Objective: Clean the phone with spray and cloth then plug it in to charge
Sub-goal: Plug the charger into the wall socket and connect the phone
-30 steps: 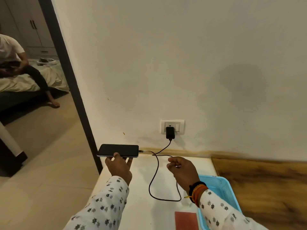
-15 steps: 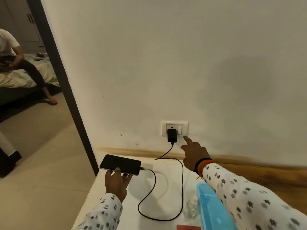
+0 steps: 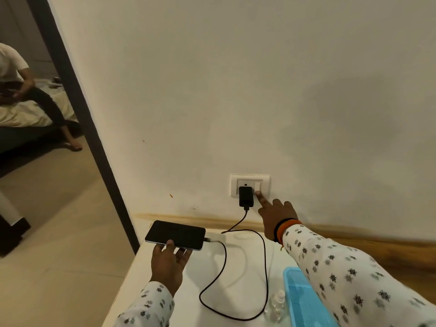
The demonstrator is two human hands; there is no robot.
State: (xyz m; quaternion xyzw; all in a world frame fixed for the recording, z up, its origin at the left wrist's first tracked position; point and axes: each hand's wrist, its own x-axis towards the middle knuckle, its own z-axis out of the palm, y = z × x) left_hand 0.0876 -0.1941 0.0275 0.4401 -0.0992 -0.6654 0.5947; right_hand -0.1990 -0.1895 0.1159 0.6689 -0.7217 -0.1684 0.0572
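Phone: the phone (image 3: 175,234) is dark-screened and lies flat, held level above the table's (image 3: 240,260) far left corner, close to the wall.
Left hand: the left hand (image 3: 168,258) grips the phone's near long edge, thumb on top, fingers underneath.
Cable: a black cable (image 3: 265,274) is plugged into the phone's right end, loops loosely across the table and rises to the charger (image 3: 246,196).
Right hand: the right hand (image 3: 277,217) has its index fingertip on the switch (image 3: 257,187) just right of the charger, other fingers curled.
Edges: the table's left edge drops to open floor.
Near: bottle (image 3: 276,305) beside a blue tray (image 3: 304,303).
Writing: none readable.
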